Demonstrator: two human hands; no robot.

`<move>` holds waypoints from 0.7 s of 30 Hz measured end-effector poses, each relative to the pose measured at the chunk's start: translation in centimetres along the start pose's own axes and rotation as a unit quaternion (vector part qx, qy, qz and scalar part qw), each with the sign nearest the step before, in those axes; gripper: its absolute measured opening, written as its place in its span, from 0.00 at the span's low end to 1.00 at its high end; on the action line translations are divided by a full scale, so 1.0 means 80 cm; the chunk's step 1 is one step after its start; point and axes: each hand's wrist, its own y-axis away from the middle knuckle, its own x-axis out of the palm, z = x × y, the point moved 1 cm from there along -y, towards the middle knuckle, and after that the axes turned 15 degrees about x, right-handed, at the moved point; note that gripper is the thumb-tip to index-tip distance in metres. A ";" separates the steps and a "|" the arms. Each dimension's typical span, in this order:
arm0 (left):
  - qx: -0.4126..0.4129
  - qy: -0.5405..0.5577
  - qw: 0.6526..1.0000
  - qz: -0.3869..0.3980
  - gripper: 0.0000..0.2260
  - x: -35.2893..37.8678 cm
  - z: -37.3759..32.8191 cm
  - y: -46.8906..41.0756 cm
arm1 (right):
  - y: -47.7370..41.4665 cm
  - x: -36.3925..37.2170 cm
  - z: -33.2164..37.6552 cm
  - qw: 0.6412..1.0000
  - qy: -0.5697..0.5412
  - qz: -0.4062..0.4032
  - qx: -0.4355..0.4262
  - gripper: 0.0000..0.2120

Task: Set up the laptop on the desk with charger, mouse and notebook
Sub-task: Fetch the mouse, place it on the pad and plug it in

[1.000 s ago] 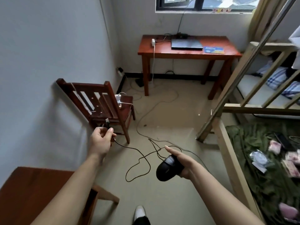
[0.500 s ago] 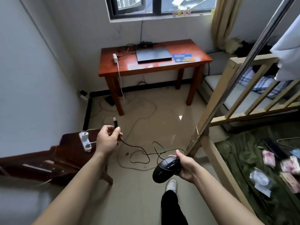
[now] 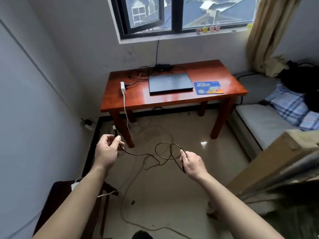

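Desk edge (image 3: 172,102) has come nearer across the floor (image 3: 181,187); left grip (image 3: 105,150) pinches the plug (image 3: 115,131), right grip (image 3: 194,163) curls round the cable (image 3: 138,154).

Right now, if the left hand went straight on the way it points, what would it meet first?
Probably the desk's front-left leg. The left hand, pinching the USB plug of the black cable, points forward just beside it and the hanging white charger cable. Depth is unclear; it may pass leftward.
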 end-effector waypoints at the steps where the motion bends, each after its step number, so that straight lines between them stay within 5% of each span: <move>1: -0.007 0.003 1.000 -0.001 0.05 0.010 0.005 -0.017 | -0.023 -0.007 0.008 1.000 0.001 -0.005 -0.004 0.22; 11: 0.003 0.046 0.999 -0.003 0.04 0.151 0.073 -0.293 | -0.284 -0.073 0.108 0.984 0.150 -0.094 -0.038 0.21; 21: 0.005 0.063 0.995 0.077 0.03 0.310 0.075 -0.583 | -0.534 -0.187 0.209 0.963 0.187 -0.193 0.031 0.16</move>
